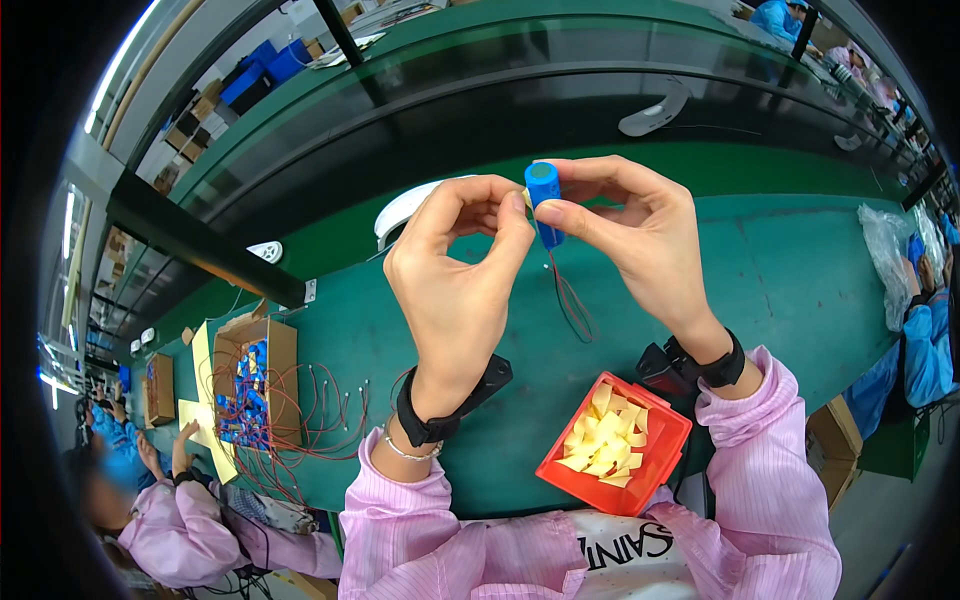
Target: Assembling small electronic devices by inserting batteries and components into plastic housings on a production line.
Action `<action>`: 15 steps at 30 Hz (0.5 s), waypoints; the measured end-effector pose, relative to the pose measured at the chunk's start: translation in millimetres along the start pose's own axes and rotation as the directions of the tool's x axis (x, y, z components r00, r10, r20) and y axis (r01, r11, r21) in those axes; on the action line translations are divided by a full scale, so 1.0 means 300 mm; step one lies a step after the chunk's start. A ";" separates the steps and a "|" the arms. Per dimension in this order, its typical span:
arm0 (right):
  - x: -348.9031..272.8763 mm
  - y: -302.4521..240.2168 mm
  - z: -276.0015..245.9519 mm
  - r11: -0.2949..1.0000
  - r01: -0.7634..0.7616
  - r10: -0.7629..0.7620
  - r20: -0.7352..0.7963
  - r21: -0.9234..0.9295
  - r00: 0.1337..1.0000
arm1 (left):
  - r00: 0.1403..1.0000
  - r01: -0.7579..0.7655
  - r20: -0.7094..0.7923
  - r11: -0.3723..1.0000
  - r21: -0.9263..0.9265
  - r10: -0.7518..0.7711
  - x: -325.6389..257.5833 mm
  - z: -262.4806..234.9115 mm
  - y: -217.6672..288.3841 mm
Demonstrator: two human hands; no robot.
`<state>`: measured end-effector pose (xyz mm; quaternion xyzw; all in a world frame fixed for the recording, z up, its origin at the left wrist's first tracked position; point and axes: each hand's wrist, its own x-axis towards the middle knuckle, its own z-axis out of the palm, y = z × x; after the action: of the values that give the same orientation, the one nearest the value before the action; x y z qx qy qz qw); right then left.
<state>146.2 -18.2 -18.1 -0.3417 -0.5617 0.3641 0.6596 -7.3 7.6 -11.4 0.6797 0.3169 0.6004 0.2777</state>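
Observation:
Above the middle of the green table, my right hand (640,225) grips a blue cylindrical battery (551,236) between thumb and fingers. The battery stands nearly upright, its round end facing me, and thin dark red wires (570,300) hang from its lower end. Close on its left, my left hand (455,265) is closed in a pinch. A small bit of pale yellow strip shows at those fingertips, against the battery's side; most of it is hidden. Below my hands, a red plastic tray (664,450) holds many cut yellow strips (605,435).
A cardboard box (284,350) of blue batteries stands on the left, red wires trailing over the green table (790,290). Yellow sheets (203,415) lie beside it. A dark metal post (200,235) rises at the back left. A co-worker in pink (185,535) sits at left; clear plastic bags (885,260) lie far right.

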 end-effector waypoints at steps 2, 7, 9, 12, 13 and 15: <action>0.000 -0.003 0.000 1.000 0.012 -0.012 -0.015 -0.019 1.000 | 1.000 0.019 0.008 0.999 -0.026 -0.019 0.002 0.001 0.001; 0.001 -0.002 -0.001 1.000 0.016 -0.016 -0.014 -0.026 1.000 | 0.999 0.010 0.042 1.000 0.018 -0.011 0.006 -0.003 0.012; 0.002 0.008 0.000 0.999 0.032 -0.032 -0.013 -0.021 0.999 | 1.000 0.008 0.014 1.000 0.018 -0.008 0.002 -0.004 0.008; 0.001 0.008 0.004 0.996 0.070 -0.070 -0.011 -0.062 0.997 | 1.000 -0.002 -0.009 1.000 0.030 0.003 -0.002 -0.005 0.011; 0.002 0.010 0.010 0.998 0.060 -0.060 -0.002 -0.021 0.998 | 1.000 -0.006 -0.014 0.999 0.035 0.007 -0.003 -0.007 0.012; 0.008 0.013 0.022 0.997 0.042 -0.043 0.015 0.059 0.999 | 0.995 0.104 0.008 0.985 -0.139 -0.104 0.002 -0.016 0.017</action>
<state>139.5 -13.9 -19.5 -0.3074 -0.5631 0.3690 0.6725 -11.5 4.8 -6.4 0.6414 0.3091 0.6056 0.3554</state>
